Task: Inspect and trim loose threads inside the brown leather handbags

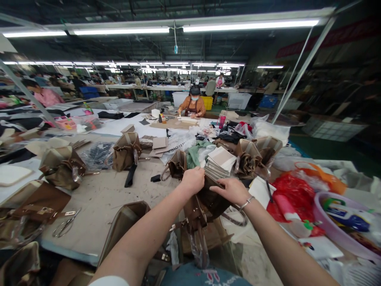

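Note:
A brown handbag point(195, 210) is in front of me, partly hidden by my hands, with its straps and metal fittings toward my body. My left hand point(193, 182) is closed on the upper edge of the bag, fingers pinched together. Across from it, my right hand point(233, 191) grips the opposite part of the same edge, its thumb laid along the brown material. Just beyond both hands lies a stack of grey-beige boards point(218, 163). A smaller brown bag point(176, 165) stands left of that stack.
More brown bags point(126, 151) stand around the table point(104, 190). Scissors point(67, 223) lie at the left. To the right are a red plastic bag point(288, 190) and a purple basin point(323, 214) with packets. A co-worker point(193, 105) sits across the table.

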Available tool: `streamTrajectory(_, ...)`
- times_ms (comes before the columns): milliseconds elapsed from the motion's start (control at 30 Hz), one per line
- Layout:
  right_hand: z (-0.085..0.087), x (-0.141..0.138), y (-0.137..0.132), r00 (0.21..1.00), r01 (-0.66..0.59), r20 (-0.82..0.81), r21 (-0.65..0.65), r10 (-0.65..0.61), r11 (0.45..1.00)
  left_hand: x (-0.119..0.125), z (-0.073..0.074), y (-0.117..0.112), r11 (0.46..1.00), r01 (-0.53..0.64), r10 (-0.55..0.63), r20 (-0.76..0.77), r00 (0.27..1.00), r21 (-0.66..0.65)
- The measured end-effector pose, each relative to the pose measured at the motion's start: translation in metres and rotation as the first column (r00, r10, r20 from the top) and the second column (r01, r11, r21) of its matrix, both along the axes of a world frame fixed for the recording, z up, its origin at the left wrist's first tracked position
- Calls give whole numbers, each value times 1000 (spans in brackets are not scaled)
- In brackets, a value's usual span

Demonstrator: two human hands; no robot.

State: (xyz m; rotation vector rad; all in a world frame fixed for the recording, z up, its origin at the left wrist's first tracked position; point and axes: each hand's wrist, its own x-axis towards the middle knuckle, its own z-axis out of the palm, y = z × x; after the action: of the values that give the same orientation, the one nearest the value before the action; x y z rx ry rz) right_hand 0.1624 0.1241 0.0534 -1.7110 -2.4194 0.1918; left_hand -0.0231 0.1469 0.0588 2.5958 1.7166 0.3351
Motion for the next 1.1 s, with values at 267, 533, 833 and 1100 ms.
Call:
streamTrajectory(267,-3,-14,5,983,11,183,92,-27,996,-1,3,-3,999,4,-4,15,1000,-38)
streamTrajectory(533,0,-8,6,979,40,199,9,-41,999,2,4,-3,1000,17,-16,18,1000,-26)
streamTrajectory(833,1,-29,18,976,-39,216,74,22,997,-3,2,-3,999,11,-9,40,999,-51)
streamTrajectory(1100,-2,-26,16,970,30,239,67,-45,997,2,-2,-1,999,-3,4,44,999,-43)
